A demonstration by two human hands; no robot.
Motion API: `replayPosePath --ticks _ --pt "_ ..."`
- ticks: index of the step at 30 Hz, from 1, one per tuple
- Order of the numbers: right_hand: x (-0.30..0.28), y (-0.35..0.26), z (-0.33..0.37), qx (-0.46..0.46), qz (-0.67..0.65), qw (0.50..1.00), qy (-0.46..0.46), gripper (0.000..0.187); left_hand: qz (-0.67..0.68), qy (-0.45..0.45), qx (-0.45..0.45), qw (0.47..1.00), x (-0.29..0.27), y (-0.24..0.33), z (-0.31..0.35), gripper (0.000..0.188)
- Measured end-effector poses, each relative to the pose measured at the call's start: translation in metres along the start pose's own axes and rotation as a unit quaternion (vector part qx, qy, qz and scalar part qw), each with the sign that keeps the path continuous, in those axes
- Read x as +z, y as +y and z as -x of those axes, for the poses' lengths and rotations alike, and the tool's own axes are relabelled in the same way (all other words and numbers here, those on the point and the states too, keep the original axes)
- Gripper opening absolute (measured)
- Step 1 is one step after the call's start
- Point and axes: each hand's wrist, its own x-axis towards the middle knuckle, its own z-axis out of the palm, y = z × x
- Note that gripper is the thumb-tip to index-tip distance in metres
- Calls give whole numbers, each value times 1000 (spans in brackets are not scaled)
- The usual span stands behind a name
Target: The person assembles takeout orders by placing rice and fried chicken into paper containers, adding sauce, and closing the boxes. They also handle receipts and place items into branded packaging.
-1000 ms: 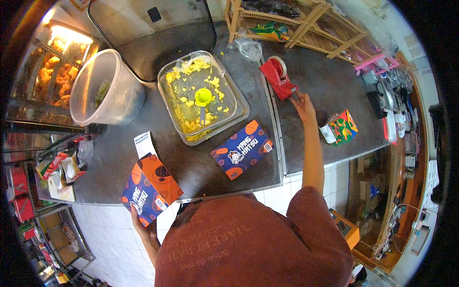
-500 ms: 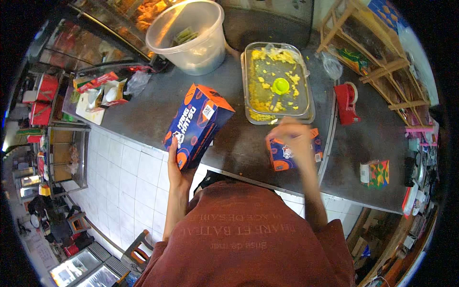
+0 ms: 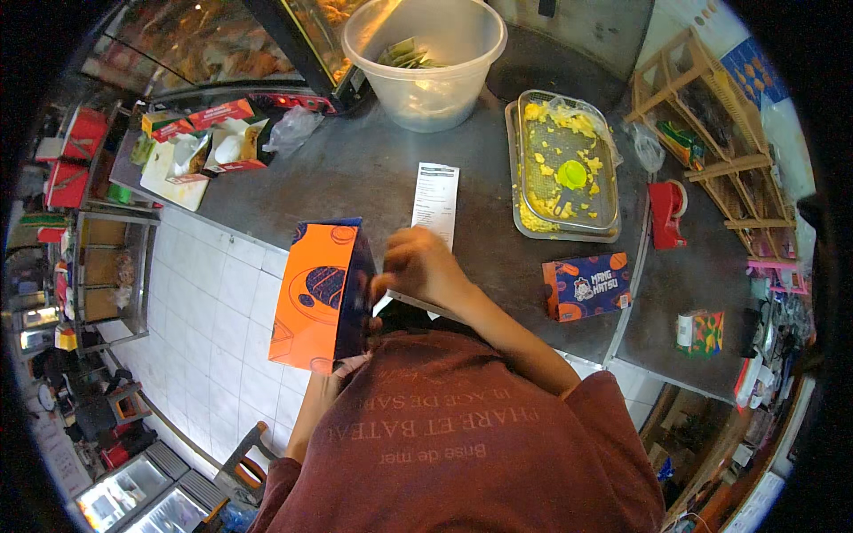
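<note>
My left hand [image 3: 353,362] holds a tall orange and dark blue cardboard box [image 3: 306,302] from below, over the counter's front edge. Most of that hand is hidden behind the box. Curled fingers of my right hand [image 3: 425,266] are at the box's blue right side; whether they pinch anything is hidden. A printed paper slip [image 3: 435,191] lies on the counter just beyond my right hand. To the right, a smaller box [image 3: 588,286] in the same colours lies on the counter.
A clear tray [image 3: 613,209] holds yellow crumbs and a small green cup. Behind stands a translucent bucket [image 3: 426,93]. Open food boxes [image 3: 235,147] are at the left, a red tape dispenser [image 3: 666,222] and wooden rack [image 3: 739,164] at the right. A colourful packet [image 3: 702,333] lies near the right edge.
The tall box has turned its orange face up and come lower and closer to me. My right hand has moved left from the smaller box to the tall one. The paper slip now shows.
</note>
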Motion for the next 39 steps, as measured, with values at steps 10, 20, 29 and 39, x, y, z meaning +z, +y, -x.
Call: replayPosePath --ticks 10,20,29,39 --pt "5 52 98 342 5 936 78 44 -111 65 124 984 8 57 -15 55" --pt "-181 -46 217 217 530 778 258 42 -334 -49 85 937 155 10 -42 43" --pt "-172 1 318 360 118 900 214 68 -308 -110 -5 945 229 -115 -65 43" --pt "-231 46 340 480 -99 799 348 55 -563 9 195 803 206 -245 -144 104"
